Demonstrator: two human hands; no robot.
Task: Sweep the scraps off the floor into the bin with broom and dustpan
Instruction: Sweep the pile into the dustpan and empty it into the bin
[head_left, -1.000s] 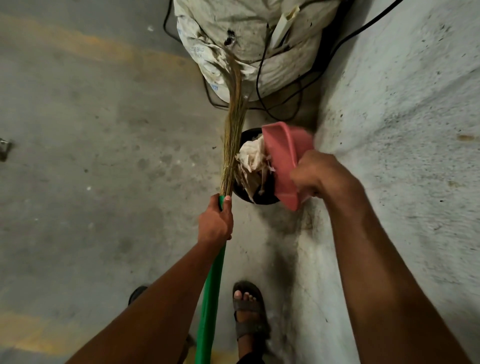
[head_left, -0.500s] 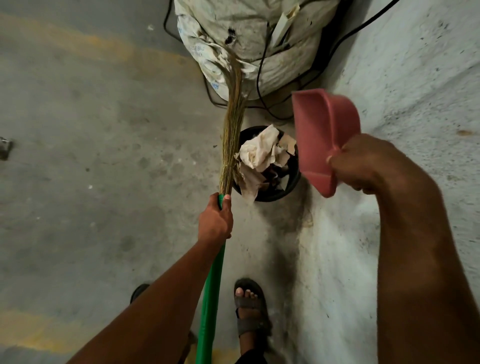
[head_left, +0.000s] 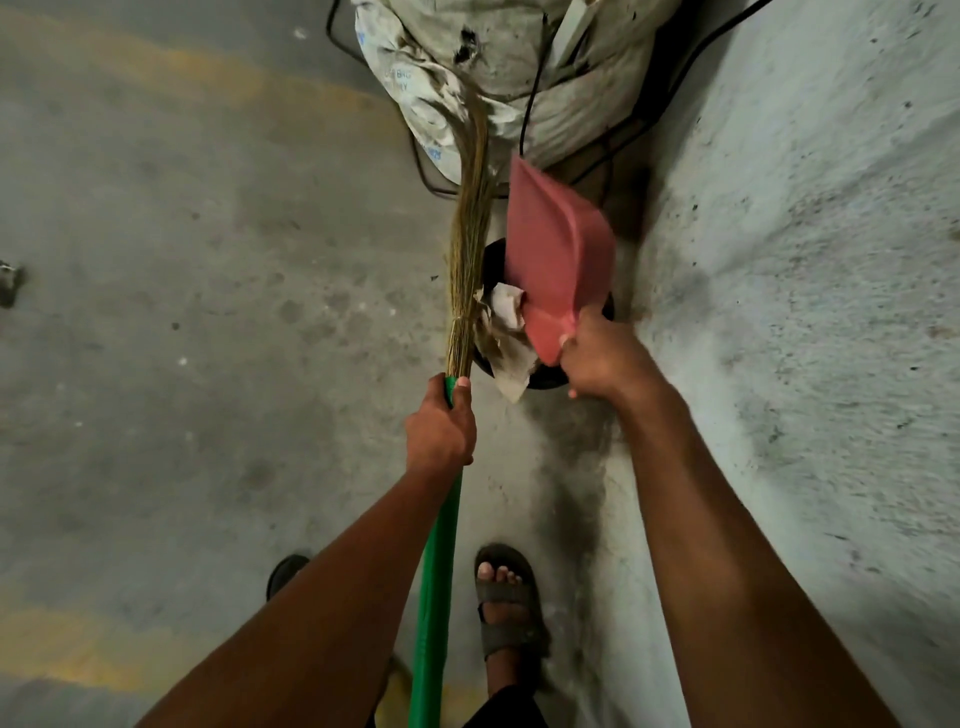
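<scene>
My left hand (head_left: 440, 427) grips the green handle of the broom (head_left: 435, 561); its straw bristles (head_left: 470, 244) point away from me, beside the bin. A small black bin (head_left: 550, 378) stands by the wall, stuffed with crumpled paper scraps (head_left: 506, 332) that spill over its near rim. My right hand (head_left: 605, 358) holds the handle of the pink dustpan (head_left: 558, 254), which lies over the bin with its open mouth pointing away from me and covers most of the bin's opening.
A large white sack (head_left: 498, 78) with black cables (head_left: 535, 98) stands just beyond the bin. A rough whitewashed wall (head_left: 805, 286) rises on the right. My sandalled foot (head_left: 506, 597) stands on the grey concrete floor (head_left: 208, 312).
The dustpan swung out to the right off the bin, then came back over it, now lying flatter with its mouth pointing away. The broom and left hand stayed put.
</scene>
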